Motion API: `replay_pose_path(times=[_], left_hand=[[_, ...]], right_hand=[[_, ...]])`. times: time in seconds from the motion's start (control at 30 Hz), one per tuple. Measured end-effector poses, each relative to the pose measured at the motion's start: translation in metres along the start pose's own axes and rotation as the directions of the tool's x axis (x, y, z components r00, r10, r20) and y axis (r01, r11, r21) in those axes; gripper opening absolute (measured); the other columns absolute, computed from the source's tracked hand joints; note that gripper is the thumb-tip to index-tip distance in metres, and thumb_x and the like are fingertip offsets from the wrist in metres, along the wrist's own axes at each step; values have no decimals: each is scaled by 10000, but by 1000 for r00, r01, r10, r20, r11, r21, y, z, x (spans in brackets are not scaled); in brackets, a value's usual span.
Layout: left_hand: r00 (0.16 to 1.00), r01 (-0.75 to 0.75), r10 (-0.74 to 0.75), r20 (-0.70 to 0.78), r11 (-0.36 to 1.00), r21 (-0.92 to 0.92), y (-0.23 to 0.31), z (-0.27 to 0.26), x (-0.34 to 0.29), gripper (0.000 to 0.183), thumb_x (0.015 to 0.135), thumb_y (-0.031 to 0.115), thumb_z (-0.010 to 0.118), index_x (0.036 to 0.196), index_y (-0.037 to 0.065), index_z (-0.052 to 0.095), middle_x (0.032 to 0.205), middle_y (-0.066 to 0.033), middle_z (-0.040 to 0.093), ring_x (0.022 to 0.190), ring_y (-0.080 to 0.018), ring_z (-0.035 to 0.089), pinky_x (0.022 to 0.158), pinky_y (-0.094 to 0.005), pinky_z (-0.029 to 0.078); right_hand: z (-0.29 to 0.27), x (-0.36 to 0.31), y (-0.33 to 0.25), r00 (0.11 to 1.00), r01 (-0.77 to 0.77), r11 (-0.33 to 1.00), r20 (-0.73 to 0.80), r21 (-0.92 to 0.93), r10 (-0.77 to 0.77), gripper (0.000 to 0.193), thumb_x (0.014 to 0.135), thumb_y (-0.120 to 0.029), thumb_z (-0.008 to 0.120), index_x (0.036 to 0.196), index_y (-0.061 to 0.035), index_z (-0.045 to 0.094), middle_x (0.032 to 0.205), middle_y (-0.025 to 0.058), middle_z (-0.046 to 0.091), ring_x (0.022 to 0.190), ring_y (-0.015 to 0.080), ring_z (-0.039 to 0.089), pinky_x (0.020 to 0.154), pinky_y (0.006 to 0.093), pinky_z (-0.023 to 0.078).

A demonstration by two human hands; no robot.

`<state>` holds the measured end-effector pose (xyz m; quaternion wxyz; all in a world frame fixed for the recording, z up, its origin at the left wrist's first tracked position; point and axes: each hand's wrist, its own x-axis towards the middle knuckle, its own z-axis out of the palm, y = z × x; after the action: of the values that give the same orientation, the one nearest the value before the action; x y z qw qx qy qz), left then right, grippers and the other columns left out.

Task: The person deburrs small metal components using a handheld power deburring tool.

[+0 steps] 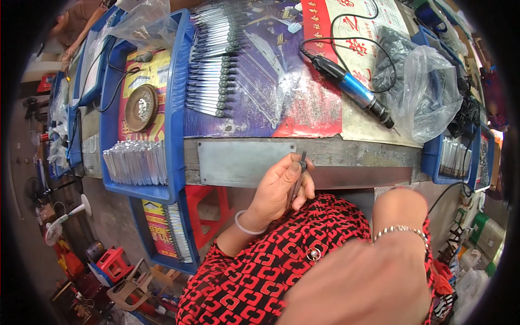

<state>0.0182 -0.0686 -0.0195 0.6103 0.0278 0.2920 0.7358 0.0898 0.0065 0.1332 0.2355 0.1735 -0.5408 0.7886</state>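
Blue tray [173, 97] of flat metal pieces set at left on tabletop [357, 149]. Row of grey-tipped metal tools [214, 65] laid just right of it. Left hand [279, 187] held at tabletop edge, fingers [292, 170] closed around thin dark tool [299, 176], tip upright against metal plate [244, 162]. Grip best kept firm, tool steadied on edge. Blue power driver [352, 89] left lying farther right. Right hand [401, 211] seen only from wrist; finger state cannot be told.

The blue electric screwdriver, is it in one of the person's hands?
No, the blue electric screwdriver lies on the bench; the left hand holds a thin dark tool.
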Motion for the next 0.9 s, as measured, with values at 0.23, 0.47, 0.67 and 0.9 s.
replay_pose_path(times=[0.23, 0.47, 0.67, 0.9], left_hand=[[976, -198, 207, -66, 973, 120, 12, 4, -20, 190, 978, 218, 381, 1013, 52, 466, 620, -56, 506, 402, -71, 370, 385, -169, 318], [984, -166, 170, -56, 983, 82, 10, -9, -27, 207, 963, 226, 424, 1031, 38, 478, 702, -72, 522, 442, -96, 393, 418, -205, 340], [971, -155, 174, -163, 981, 120, 15, -14, -26, 225, 960, 218, 439, 993, 6, 509, 680, -81, 534, 488, -111, 447, 450, -203, 360], [988, 42, 30, 150, 888, -459, 14, -29, -11, 363, 975, 314, 387, 1098, -10, 493, 625, -28, 494, 407, -47, 380, 399, -184, 316]], right_hand=[[9, 77, -22, 943, -185, 969, 307, 166, 127, 144, 755, -51, 535, 760, 52, 433, 687, 194, 537, 697, 350, 583, 561, 391, 468], [-52, 46, -9, 985, -113, 820, 43, -561, 165, 294, 712, -99, 639, 962, 14, 533, 915, 108, 574, 791, 221, 573, 655, 302, 431], [-168, -3, 45, 917, -381, -39, -383, -924, 114, 479, 729, -120, 684, 1147, 3, 488, 1059, 158, 554, 955, 315, 557, 814, 361, 450], [-213, -27, 65, 897, -299, -362, -390, -883, 210, 575, 685, -155, 725, 1178, -31, 455, 1034, 153, 551, 947, 316, 535, 800, 385, 441]])
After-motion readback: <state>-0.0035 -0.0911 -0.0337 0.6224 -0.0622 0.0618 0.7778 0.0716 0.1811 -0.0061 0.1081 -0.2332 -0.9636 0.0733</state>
